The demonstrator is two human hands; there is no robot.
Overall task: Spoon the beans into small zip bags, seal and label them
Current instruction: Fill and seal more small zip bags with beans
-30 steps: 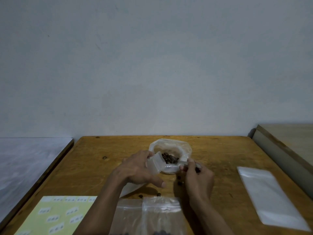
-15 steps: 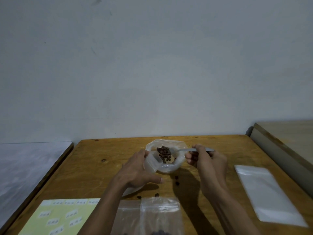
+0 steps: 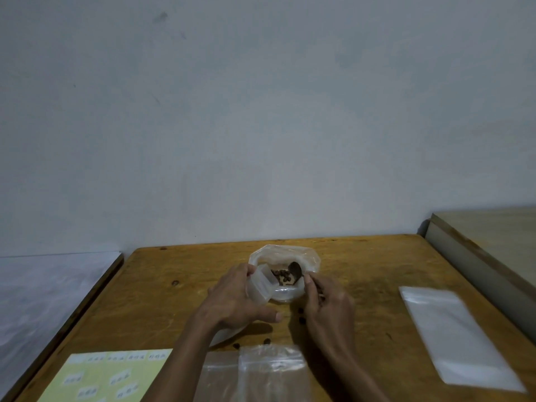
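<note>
My left hand (image 3: 232,300) grips a small clear zip bag (image 3: 261,284) with its mouth held open toward the right. Behind it sits a large open plastic bag (image 3: 310,258) with dark beans (image 3: 280,276) in its bottom. My right hand (image 3: 327,303) holds a metal spoon (image 3: 295,269), whose bowl is tipped down into the big bag among the beans. Several loose beans (image 3: 301,320) lie on the wooden table (image 3: 377,265) between my wrists.
A yellow sheet of white labels (image 3: 107,375) lies front left. Zip bags (image 3: 261,372) lie at the front centre. A stack of flat clear bags (image 3: 458,338) lies right. A beige board (image 3: 487,245) borders the table's right edge, a pale surface (image 3: 43,288) the left.
My right hand lifted a spoonful of beans to the small bag's mouth, then swung back down. The spoon bowl now dips into the big bag again. My left hand stayed put.
</note>
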